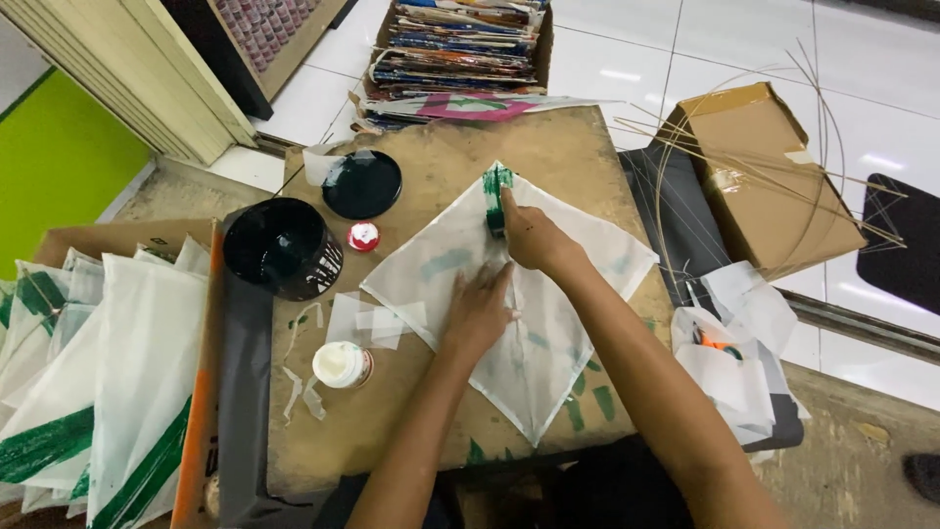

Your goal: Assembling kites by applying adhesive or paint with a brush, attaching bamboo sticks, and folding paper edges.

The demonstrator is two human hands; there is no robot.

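My left hand (477,312) lies flat on the white diamond-shaped paper sheet (509,304), fingers spread and pressed down near its middle. My right hand (532,238) is closed around a small paint applicator (496,217), gripping it at the sheet's top corner, where a patch of green paint (497,179) is laid down. I cannot tell whether the applicator is a brush or a sponge.

The sheet rests on a brown board work surface (578,147) marked with green smears along its near edge. Faint green patches show through the paper itself.

To the left of the sheet: a black round container (281,246), open at the top, and just beyond it a black round lid (362,183) lying flat. A small red-and-white cap (363,236) sits between them. Nearer to me stands a small jar with a white top (342,364), with torn paper scraps (370,320) around it.

At far left, a stack of white sheets with green stripes (98,392) sits in a box. At right, thin bent sticks (764,167) cross over a cardboard box (769,176). A box of stacked printed paper (458,47) stands beyond the board
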